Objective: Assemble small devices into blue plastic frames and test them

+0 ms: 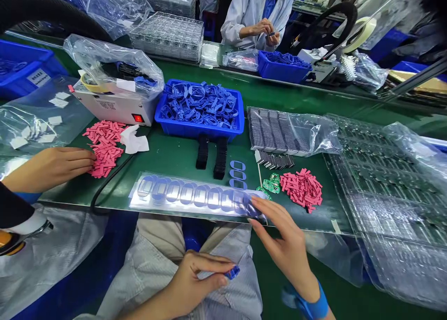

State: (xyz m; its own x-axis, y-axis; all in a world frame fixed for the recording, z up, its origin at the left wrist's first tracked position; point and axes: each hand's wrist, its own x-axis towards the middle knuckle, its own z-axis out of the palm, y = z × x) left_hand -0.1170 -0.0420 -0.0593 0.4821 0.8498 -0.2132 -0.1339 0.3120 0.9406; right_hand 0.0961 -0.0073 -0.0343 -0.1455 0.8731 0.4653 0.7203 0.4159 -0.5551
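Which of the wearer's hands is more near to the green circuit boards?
Right. The right hand sits below the green circuit boards, fingers on the clear strip; the left hand is farther, down over the lap, holding a blue part.

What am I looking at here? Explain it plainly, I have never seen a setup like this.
This is one picture from a camera worn on a person's head, looking down at their own two bare hands at a green workbench. The left hand pinches a small blue plastic piece above the lap. The right hand, with a blue wrist strap, touches a clear sheet carrying a row of pale blue oval frames. Nearby lie a blue tub of blue plastic pieces, a pile of pink pieces and small green circuit boards. The hand at far left belongs to a co-worker, beside another pink pile.
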